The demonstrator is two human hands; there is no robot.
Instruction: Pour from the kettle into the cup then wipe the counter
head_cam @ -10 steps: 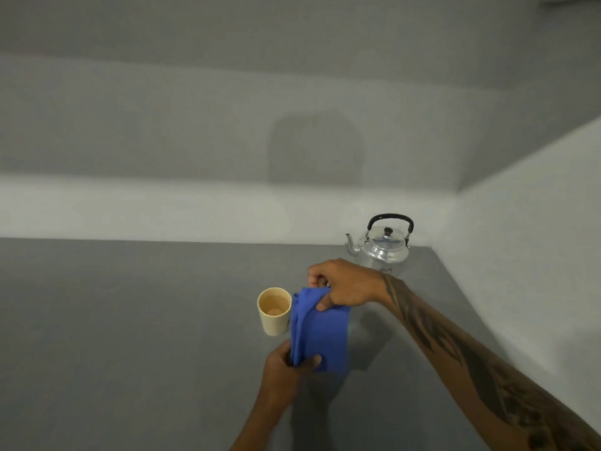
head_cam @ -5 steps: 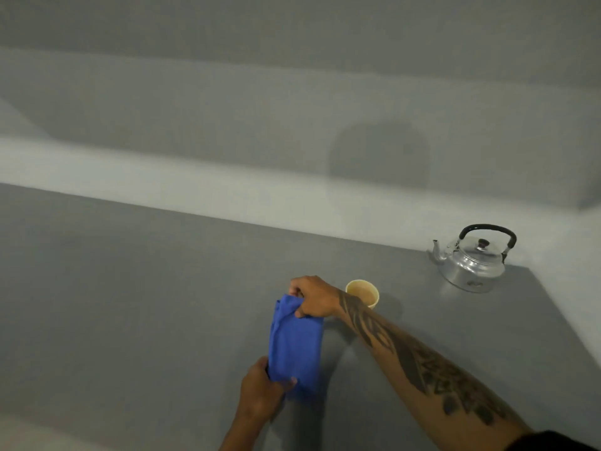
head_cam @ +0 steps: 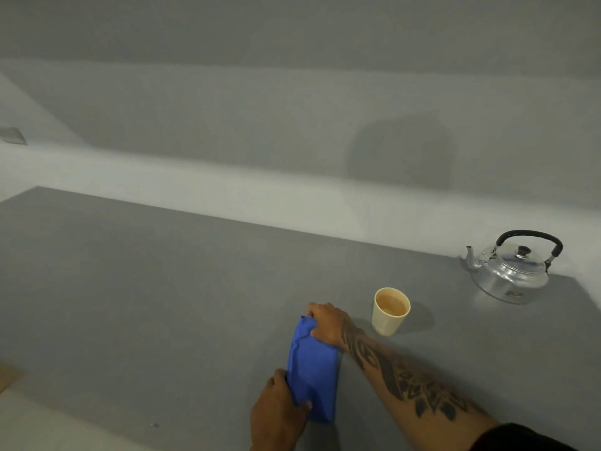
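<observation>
A folded blue cloth lies on the grey counter, stretched between both hands. My right hand grips its far end and my left hand pinches its near end. A cream cup holding light brown liquid stands upright just right of my right hand, not touching it. The shiny metal kettle with a black handle sits at the far right by the wall, spout pointing left.
A pale wall ledge runs along the back of the counter. The counter's front-left edge falls off to a lighter surface. A small screw-like speck lies near the front edge.
The view has swung left, so kettle and cup sit further right. Both hands carried the cloth from beside the cup to a spot left of it, lower onto the counter.
</observation>
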